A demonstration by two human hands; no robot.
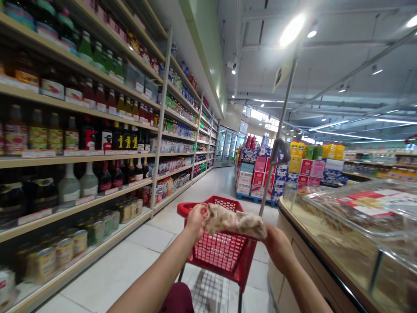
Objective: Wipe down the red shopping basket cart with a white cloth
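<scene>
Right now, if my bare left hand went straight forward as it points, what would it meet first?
Your left hand touches the crumpled beige cloth, so that comes first; beyond it, probably the red plastic shopping cart, though depth is unclear.

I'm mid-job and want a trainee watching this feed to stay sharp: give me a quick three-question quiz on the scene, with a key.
1. What stretches between the left hand and the right hand, above the basket of the red plastic shopping cart?

2. In the picture, where do the tall beige-edged drink shelves stand relative to the cart?
A) To its left
B) To its right
C) Inside its basket

3. True or false: the cart's basket has solid walls without openings.

Key:
1. A crumpled off-white cloth.
2. A.
3. False; its walls are a red lattice.
</scene>
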